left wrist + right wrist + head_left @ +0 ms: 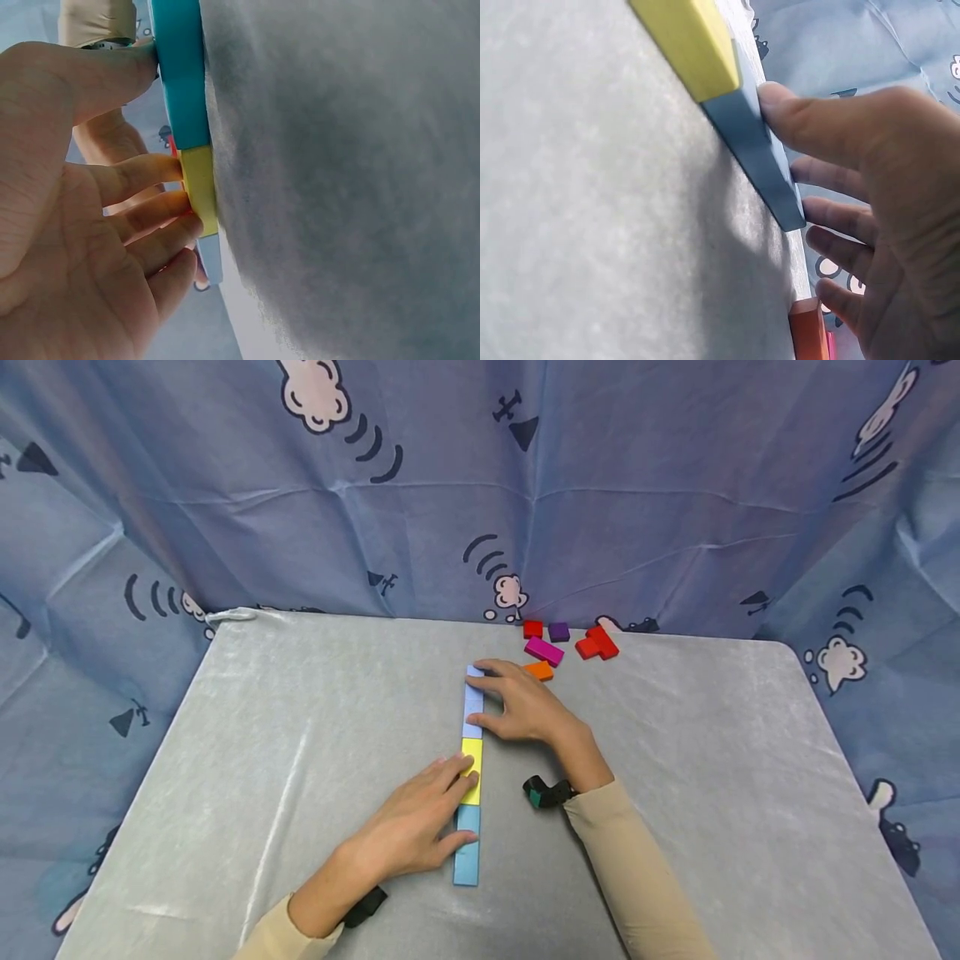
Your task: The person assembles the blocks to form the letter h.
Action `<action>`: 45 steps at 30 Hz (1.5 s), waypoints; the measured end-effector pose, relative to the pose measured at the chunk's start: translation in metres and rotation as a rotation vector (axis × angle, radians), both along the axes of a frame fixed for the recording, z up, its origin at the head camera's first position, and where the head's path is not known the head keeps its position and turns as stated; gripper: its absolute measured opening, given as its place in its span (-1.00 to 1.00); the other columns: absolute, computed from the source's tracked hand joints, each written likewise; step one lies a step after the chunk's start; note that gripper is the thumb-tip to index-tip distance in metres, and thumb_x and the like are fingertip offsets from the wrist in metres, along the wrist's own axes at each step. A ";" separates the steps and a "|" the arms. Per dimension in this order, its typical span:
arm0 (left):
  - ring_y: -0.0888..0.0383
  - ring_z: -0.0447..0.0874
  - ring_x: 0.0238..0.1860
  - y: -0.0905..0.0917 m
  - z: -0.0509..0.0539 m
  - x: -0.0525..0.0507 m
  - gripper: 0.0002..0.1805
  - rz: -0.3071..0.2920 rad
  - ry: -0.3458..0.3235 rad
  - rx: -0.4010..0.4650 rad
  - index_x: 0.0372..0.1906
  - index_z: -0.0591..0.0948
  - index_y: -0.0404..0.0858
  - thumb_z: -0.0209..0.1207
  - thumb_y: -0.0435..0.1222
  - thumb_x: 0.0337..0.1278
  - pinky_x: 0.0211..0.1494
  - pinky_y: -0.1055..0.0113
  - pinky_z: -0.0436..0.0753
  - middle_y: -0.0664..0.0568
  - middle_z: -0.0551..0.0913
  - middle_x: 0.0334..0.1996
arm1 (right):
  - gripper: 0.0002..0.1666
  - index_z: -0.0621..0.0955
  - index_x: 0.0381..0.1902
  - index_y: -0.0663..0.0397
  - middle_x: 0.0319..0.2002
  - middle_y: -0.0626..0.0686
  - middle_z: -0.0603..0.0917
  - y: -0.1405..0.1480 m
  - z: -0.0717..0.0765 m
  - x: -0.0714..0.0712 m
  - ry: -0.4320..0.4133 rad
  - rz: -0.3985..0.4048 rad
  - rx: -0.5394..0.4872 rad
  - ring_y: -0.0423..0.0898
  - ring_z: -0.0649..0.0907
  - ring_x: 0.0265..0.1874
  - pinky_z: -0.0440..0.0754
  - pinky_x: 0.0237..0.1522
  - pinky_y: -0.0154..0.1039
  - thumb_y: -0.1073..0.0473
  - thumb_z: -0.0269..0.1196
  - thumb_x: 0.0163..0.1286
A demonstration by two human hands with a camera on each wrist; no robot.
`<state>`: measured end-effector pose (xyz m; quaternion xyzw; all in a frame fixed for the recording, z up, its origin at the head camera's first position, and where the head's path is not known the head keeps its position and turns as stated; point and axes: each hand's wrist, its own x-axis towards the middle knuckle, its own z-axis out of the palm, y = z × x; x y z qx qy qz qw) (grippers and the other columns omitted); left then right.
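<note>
A straight row of blocks runs away from me: a sky-blue block (467, 866) nearest, a yellow block (471, 747) in the middle and a periwinkle block (472, 727) at the far end. My left hand (412, 822) lies at the row's left side, fingertips on the yellow block and thumb on the sky-blue one. From the right, my right hand (528, 703) rests its fingertips and thumb on the periwinkle part. In the right wrist view its fingers (840, 217) are spread and loosely bent along the periwinkle block (756, 157). Neither hand's fingers wrap around a block.
Beyond my right hand lie an orange block (539, 671), a magenta block (544, 651), a small red block (532, 629), a purple block (558, 632) and a red stepped shape (597, 643). A blue patterned curtain (420, 527) hangs behind the grey cloth-covered table (360, 693).
</note>
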<state>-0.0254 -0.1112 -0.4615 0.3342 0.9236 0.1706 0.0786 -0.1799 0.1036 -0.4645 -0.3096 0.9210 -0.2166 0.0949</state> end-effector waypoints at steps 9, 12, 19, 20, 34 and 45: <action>-0.03 0.35 0.61 0.000 0.000 0.000 -0.22 0.000 0.007 -0.010 0.49 0.49 -0.28 0.31 0.12 0.38 0.75 0.11 0.29 -0.14 0.40 0.57 | -0.24 0.57 0.47 0.01 0.55 0.14 0.46 0.000 0.003 0.000 0.018 0.016 0.024 0.16 0.44 0.55 0.34 0.67 0.18 -0.15 0.42 0.40; -0.03 0.35 0.61 0.001 0.000 -0.001 -0.22 0.000 0.005 -0.011 0.49 0.49 -0.28 0.31 0.12 0.39 0.75 0.11 0.29 -0.14 0.39 0.57 | -0.23 0.56 0.47 0.02 0.56 0.14 0.45 -0.001 0.004 0.001 0.022 0.015 0.046 0.16 0.40 0.58 0.31 0.68 0.18 -0.16 0.41 0.42; -0.02 0.32 0.63 0.003 0.000 -0.002 -0.21 -0.008 -0.001 -0.017 0.50 0.47 -0.28 0.30 0.13 0.39 0.76 0.11 0.27 -0.14 0.38 0.58 | -0.23 0.55 0.49 0.04 0.59 0.14 0.42 0.000 0.007 0.005 0.020 -0.003 0.069 0.15 0.34 0.63 0.26 0.70 0.18 -0.15 0.39 0.43; -0.02 0.32 0.63 0.003 0.000 -0.002 -0.21 -0.011 0.001 -0.017 0.51 0.47 -0.28 0.30 0.13 0.39 0.76 0.12 0.27 -0.14 0.38 0.58 | -0.24 0.55 0.48 0.05 0.59 0.14 0.42 0.001 0.008 0.005 0.027 -0.005 0.068 0.16 0.35 0.63 0.27 0.70 0.18 -0.14 0.40 0.43; -0.02 0.38 0.58 0.000 -0.002 0.001 -0.22 -0.003 0.008 -0.002 0.48 0.49 -0.27 0.32 0.12 0.38 0.75 0.13 0.30 -0.12 0.41 0.55 | -0.41 0.60 0.43 0.01 0.45 0.14 0.58 0.006 0.009 0.012 0.117 -0.151 -0.027 0.15 0.56 0.46 0.53 0.53 0.20 -0.03 0.31 0.53; -0.04 0.39 0.58 0.000 -0.002 0.001 -0.22 -0.004 0.018 0.014 0.48 0.49 -0.29 0.34 0.11 0.36 0.75 0.12 0.28 -0.15 0.42 0.54 | -0.51 0.70 0.27 0.10 0.25 0.21 0.63 0.027 0.004 0.010 0.218 -0.335 -0.088 0.20 0.63 0.23 0.67 0.32 0.18 0.04 0.37 0.45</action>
